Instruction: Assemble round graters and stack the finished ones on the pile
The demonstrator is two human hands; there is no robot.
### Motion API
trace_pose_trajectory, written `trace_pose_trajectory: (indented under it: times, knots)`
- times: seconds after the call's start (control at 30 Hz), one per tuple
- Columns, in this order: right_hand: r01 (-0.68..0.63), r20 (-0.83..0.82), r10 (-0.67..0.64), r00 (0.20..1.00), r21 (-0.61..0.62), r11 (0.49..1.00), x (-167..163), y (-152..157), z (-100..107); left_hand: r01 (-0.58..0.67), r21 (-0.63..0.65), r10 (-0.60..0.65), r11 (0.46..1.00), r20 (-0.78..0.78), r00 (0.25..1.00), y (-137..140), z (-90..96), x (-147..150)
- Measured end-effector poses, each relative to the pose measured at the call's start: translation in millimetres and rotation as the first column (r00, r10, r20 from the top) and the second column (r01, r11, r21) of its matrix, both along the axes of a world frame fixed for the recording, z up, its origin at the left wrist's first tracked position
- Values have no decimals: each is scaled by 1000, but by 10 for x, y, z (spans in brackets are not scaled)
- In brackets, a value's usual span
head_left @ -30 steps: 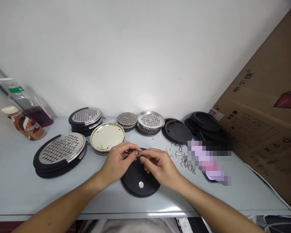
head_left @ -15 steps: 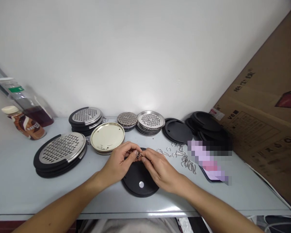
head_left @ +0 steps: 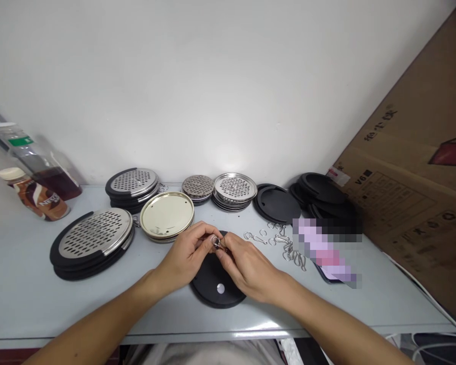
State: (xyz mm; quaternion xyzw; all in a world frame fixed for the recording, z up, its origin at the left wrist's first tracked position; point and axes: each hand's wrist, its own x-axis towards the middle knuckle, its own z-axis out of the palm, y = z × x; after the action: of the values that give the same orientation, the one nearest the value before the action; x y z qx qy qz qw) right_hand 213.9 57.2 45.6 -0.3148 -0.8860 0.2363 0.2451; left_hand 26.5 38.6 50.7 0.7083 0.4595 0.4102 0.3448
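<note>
A small metal ring (head_left: pixel 216 241) is pinched between the thumb and forefinger of my left hand (head_left: pixel 188 253). Right beside it, my right hand (head_left: pixel 247 261) has its thumb and fingers closed in a pinch. A bit of metal shows at those fingertips, but its shape is mostly hidden. Under both hands a round black disc (head_left: pixel 213 291) with a pale round spot lies flat on the table, partly covered by them. Loose metal rings and clips (head_left: pixel 289 248) are scattered to the right of my right hand.
Stacked round graters with black rims (head_left: pixel 95 235) stand left, near a gold-coloured round plate (head_left: pixel 167 215). Behind are metal grater discs (head_left: pixel 235 188) and black lids (head_left: pixel 277 204). A phone (head_left: pixel 329 274), a cardboard box (head_left: pixel 410 203) and two bottles (head_left: pixel 41 197) flank the table (head_left: pixel 155 314).
My right hand has shifted slightly left, its fingers closer in around the metal ring. The ring shows more face-on in my left fingertips. The whole view has moved a little.
</note>
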Motion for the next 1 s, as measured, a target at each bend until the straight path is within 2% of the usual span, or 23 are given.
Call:
trace_pose_trajectory:
  times: [0.13,0.3,0.47,0.53,0.7,1.0]
  knots:
    - [42,-1,-42,999,118,992,-13,19,-87,16,-47,-13,999,68,998,13,-39,7]
    - [112,-91,-90,992,290,950,-17,33,-184,49,-118,-27,992,178,984,13,-69,16]
    - [132,-74,-112,991,355,926,-14,13,-184,22,-124,-3,992,152,988,15,-80,2]
    - [121,-75,-102,992,317,941,-12,8,-169,20,-129,1,992,164,986,20,-84,-3]
    - [33,-178,-12,984,119,992,-10,14,-95,45,-161,-4,986,247,969,14,-64,3]
    - [-51,-195,30,980,-104,993,39,2,92,34,-127,-3,991,232,973,8,-10,-4]
